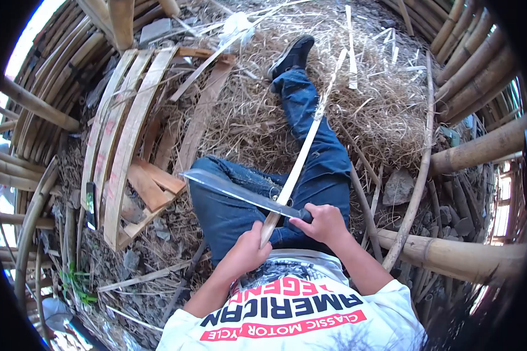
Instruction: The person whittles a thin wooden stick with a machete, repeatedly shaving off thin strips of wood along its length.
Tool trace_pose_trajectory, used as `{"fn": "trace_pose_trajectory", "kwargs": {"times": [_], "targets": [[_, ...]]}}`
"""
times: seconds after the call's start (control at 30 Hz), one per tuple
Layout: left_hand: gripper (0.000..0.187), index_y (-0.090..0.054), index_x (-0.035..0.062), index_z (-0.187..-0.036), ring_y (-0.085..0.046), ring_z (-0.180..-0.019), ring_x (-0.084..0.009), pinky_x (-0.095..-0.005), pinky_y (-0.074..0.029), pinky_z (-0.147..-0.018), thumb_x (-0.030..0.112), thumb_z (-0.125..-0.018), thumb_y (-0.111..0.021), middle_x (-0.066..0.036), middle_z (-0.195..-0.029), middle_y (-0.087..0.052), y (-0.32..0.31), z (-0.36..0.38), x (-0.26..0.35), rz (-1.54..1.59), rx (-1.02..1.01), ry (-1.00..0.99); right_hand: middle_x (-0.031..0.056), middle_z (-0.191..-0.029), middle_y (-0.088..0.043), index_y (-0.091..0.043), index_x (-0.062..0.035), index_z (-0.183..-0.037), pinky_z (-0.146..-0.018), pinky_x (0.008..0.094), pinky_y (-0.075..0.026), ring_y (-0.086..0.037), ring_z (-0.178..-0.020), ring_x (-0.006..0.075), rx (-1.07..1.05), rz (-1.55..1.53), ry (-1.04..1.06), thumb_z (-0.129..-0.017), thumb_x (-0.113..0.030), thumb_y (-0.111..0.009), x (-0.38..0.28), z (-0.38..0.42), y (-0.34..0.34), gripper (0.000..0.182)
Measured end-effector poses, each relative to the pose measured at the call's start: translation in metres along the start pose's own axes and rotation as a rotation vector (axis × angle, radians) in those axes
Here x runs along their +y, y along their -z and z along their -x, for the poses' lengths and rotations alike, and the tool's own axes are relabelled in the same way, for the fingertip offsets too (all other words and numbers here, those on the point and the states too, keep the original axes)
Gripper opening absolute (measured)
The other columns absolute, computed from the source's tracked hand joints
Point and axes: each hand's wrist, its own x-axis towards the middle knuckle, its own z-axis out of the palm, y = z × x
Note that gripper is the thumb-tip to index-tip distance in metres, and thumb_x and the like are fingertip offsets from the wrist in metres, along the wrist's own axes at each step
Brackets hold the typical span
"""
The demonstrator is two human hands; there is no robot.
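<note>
My right hand (323,223) is closed round the dark handle of a machete (234,190). Its long blade points left across my lap and crosses over a pale bamboo strip (301,158). Near the strip's lower end, my left hand (250,244) is wrapped around it, just below the blade. From there the strip runs up and away over my jeans, and its far part looks frayed and shaggy. Whether the blade's edge is pressed into the strip, I cannot tell.
A wooden pallet (126,134) lies at the left, a phone (91,205) by its edge. Straw-like shavings (240,117) cover the ground around my outstretched leg. Bamboo poles (480,146) stand along both sides. A stone (399,187) sits at the right, a plastic bag (237,26) at the top.
</note>
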Motion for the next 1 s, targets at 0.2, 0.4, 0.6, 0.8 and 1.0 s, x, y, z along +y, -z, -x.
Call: {"fn": "trace_pose_trajectory", "kwargs": {"times": [0.2,0.4,0.6,0.8,1.0], "targets": [[0.033,-0.039,-0.006,-0.104,-0.061,-0.084,-0.0508,-0.0481,-0.047,-0.072,0.013,-0.087,-0.059,-0.037,-0.087,-0.059,0.014,0.005,0.025,0.157,-0.131,0.026,0.02,-0.06,-0.062,-0.061,-0.0048,-0.07,-0.058,0.0477,-0.052,-0.065,-0.063,0.039,0.037,0.064,-0.209,-0.081,-0.061,-0.062,0.034,-0.041,0.023,0.057],[0.032,-0.041,-0.004,-0.102,-0.064,-0.072,-0.0373,-0.0418,-0.047,-0.063,0.013,-0.086,-0.064,-0.028,-0.079,-0.059,0.016,-0.012,0.035,0.141,-0.109,0.014,0.0216,-0.062,-0.061,-0.06,-0.0044,-0.072,-0.058,0.0475,-0.051,-0.064,-0.063,0.0402,0.14,0.174,-0.138,-0.082,-0.057,-0.064,0.067,-0.072,0.025,0.053],[0.034,-0.042,-0.0035,-0.101,-0.06,-0.069,-0.026,-0.0396,-0.047,-0.063,0.015,-0.087,-0.066,-0.023,-0.078,-0.057,0.019,0.0,0.05,0.206,-0.163,0.038,0.0219,-0.071,-0.067,-0.067,-0.0038,-0.078,-0.064,0.0492,-0.054,-0.068,-0.071,0.0393,0.198,0.24,-0.404,-0.083,-0.065,-0.057,0.118,-0.117,0.033,0.062],[0.03,-0.047,0.0022,-0.101,-0.051,-0.063,-0.0076,-0.0242,-0.041,-0.054,0.02,-0.09,-0.068,-0.002,-0.075,-0.053,0.029,0.004,0.055,0.277,-0.113,-0.014,0.0231,-0.076,-0.068,-0.071,-0.0038,-0.082,-0.071,0.0479,-0.055,-0.069,-0.077,0.0382,0.214,0.148,-0.445,-0.083,-0.066,-0.055,0.118,-0.146,0.047,0.064],[0.025,-0.043,0.0072,-0.098,-0.044,-0.043,-0.0041,-0.0211,-0.032,-0.035,0.018,-0.092,-0.065,0.003,-0.064,-0.048,0.022,0.0,0.059,0.485,-0.191,0.207,0.0324,-0.091,-0.065,-0.07,0.0046,-0.097,-0.079,0.0485,-0.053,-0.066,-0.091,0.0429,0.242,-0.172,-0.484,-0.086,-0.069,-0.049,0.095,-0.105,0.025,0.077]]}}
